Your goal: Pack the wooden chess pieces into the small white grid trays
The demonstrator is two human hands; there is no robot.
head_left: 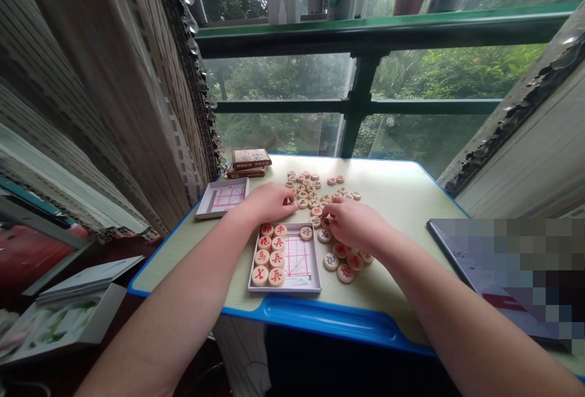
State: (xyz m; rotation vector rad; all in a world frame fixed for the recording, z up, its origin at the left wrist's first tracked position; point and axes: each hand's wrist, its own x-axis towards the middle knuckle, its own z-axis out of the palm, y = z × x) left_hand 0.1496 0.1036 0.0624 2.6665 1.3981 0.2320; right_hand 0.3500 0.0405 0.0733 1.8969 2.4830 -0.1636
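Observation:
Round wooden xiangqi pieces (313, 195) with red or black characters lie scattered over the middle of the table. My left hand (270, 205) reaches in from the left, its curled fingers closed on a piece at the pile's edge, mostly hidden. On the right, my right hand (351, 221) pinches another piece (326, 223) with thumb and fingertips; the palm covers some pieces behind it. Between my forearms sits an open box tray (315, 287). Two columns of red-marked pieces (276, 259) fill its left side, and one black-marked piece (306, 233) lies at its upper right.
A box lid or second tray (201, 207) with a red grid lies at the table's left. Behind it two flat boxes (249, 162) are stacked. A tablet-like device (461, 263), partly blurred, rests at the right edge. The table's front has a blue trough (329, 322).

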